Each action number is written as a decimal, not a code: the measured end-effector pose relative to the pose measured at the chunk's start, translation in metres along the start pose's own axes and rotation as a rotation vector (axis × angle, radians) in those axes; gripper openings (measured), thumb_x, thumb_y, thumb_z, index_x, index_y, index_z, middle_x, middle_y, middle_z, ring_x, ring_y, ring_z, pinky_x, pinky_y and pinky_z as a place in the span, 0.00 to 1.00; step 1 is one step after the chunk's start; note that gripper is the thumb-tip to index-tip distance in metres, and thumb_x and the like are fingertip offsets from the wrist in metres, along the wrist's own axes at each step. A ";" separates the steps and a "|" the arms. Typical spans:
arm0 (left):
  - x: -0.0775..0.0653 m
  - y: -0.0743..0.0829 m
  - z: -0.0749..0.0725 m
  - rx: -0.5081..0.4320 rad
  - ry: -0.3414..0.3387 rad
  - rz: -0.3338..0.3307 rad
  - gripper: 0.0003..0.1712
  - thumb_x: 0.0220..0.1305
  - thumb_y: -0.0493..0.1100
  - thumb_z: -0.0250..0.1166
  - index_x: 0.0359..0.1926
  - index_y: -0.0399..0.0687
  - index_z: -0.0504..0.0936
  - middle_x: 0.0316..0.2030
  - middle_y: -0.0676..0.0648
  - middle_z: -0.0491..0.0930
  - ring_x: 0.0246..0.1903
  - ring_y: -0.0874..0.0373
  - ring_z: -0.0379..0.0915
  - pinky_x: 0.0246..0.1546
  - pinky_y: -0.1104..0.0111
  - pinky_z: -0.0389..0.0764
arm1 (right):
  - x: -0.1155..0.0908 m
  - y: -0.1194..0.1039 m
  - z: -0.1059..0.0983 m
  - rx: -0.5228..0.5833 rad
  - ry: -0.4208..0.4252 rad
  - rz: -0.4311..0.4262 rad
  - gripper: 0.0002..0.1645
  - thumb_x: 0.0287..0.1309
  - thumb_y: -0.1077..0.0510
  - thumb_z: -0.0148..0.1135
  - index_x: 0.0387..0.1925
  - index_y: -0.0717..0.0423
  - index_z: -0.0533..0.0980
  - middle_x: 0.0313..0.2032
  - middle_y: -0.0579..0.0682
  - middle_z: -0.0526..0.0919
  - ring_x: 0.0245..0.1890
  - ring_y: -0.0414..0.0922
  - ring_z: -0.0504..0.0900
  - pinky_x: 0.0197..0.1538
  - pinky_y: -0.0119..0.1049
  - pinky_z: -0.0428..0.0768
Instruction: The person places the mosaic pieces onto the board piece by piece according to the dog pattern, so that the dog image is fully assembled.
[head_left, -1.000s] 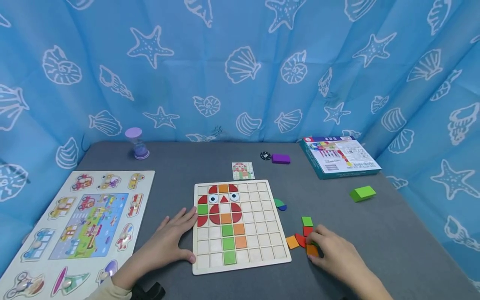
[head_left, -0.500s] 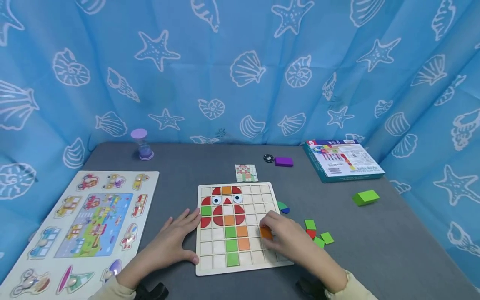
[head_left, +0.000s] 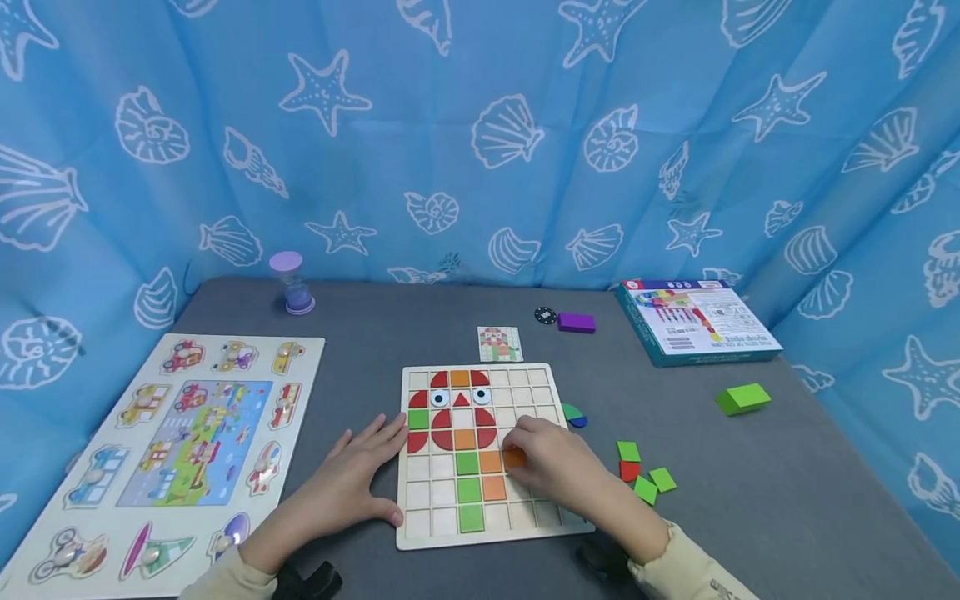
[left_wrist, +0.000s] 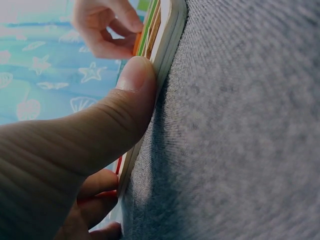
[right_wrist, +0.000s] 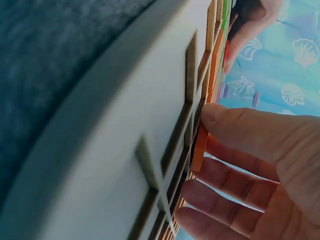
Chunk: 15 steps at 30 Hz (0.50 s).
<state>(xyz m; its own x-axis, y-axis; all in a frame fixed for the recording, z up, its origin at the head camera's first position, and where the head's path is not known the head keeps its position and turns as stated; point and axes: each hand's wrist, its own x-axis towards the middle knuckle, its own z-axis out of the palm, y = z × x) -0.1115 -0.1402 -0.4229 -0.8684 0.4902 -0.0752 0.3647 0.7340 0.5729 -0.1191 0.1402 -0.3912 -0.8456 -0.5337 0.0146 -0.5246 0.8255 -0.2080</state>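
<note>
My right hand (head_left: pixel 558 458) pinches an orange square tile (right_wrist: pixel 201 147) between thumb and fingers, low over the wooden grid board (head_left: pixel 423 537). In the head view that tile lies just right of an orange tile (head_left: pixel 491 462) set in the grid. Red, orange and green pieces with two eye discs form a figure on the board's left half. My left hand (head_left: pixel 356 475) rests at the board's left edge, fingers spread and fairly straight. Its thumb (left_wrist: pixel 132 82) touches the rim in the left wrist view. The right forearm hides part of the board's lower right.
Loose green tiles (head_left: pixel 663 479) and a red one (head_left: pixel 630 472) lie right of the board. Behind it is a pattern card (head_left: pixel 499 343). A vehicle puzzle (head_left: pixel 311 350) lies left, an hourglass (head_left: pixel 294 283) behind. Purple (head_left: pixel 577 322) and green blocks (head_left: pixel 742 398) and a box (head_left: pixel 697 325) stand right.
My right hand has moved left from the loose pieces onto the board, bringing the orange tile, then slid a little further left. My left hand has stayed at the board's edge.
</note>
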 end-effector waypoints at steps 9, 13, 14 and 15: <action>0.000 0.002 0.000 0.015 -0.007 -0.022 0.61 0.28 0.64 0.71 0.65 0.50 0.57 0.67 0.53 0.50 0.67 0.50 0.39 0.59 0.43 0.41 | -0.001 -0.002 -0.004 -0.003 -0.026 0.011 0.16 0.41 0.51 0.69 0.37 0.48 0.80 0.32 0.41 0.76 0.30 0.35 0.72 0.35 0.29 0.76; 0.000 0.002 -0.001 0.013 -0.014 -0.026 0.61 0.28 0.64 0.71 0.66 0.50 0.57 0.67 0.53 0.49 0.67 0.50 0.39 0.59 0.43 0.40 | -0.013 0.005 -0.012 -0.019 0.020 0.047 0.18 0.40 0.52 0.70 0.38 0.48 0.79 0.34 0.40 0.77 0.32 0.35 0.73 0.34 0.31 0.76; 0.000 0.002 -0.001 0.013 -0.017 -0.026 0.61 0.28 0.64 0.71 0.66 0.50 0.57 0.67 0.53 0.49 0.67 0.50 0.39 0.59 0.44 0.40 | -0.018 0.008 -0.015 -0.022 0.036 0.062 0.18 0.40 0.52 0.70 0.38 0.48 0.79 0.34 0.41 0.77 0.33 0.35 0.74 0.35 0.32 0.76; 0.000 0.002 -0.002 0.012 -0.018 -0.026 0.61 0.28 0.64 0.71 0.66 0.50 0.57 0.67 0.53 0.49 0.67 0.50 0.39 0.59 0.44 0.40 | -0.023 0.012 -0.018 -0.023 0.050 0.076 0.19 0.40 0.52 0.70 0.39 0.48 0.79 0.35 0.41 0.77 0.33 0.36 0.74 0.34 0.32 0.76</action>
<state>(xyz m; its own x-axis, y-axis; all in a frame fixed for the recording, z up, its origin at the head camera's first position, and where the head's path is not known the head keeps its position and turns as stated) -0.1110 -0.1393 -0.4201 -0.8717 0.4787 -0.1046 0.3457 0.7521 0.5610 -0.1072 0.1658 -0.3764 -0.8865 -0.4602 0.0490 -0.4607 0.8674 -0.1881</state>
